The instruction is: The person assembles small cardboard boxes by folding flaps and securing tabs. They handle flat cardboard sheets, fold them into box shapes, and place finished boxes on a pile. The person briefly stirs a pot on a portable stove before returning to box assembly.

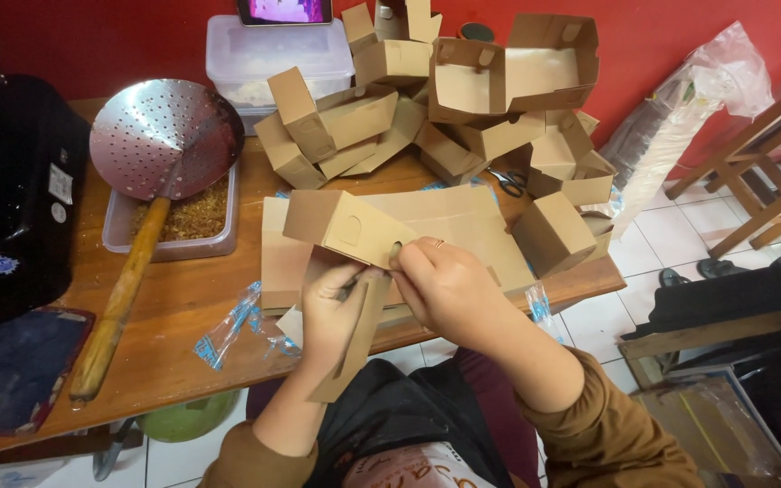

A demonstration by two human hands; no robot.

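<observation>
Over wooden table (174, 307), left hand (332, 312) and right hand (449, 285) both gripping half-folded cardboard box (345, 230), folded boxes (463, 99) piled behind

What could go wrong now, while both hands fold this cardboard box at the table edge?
1. The left hand and right hand press on the half-folded box; a flap may crease or tear if forced.
2. The pile of folded boxes is stacked loosely and high; a bump might topple some.
3. One finished box sits near the table edge and may fall to the floor.
</observation>
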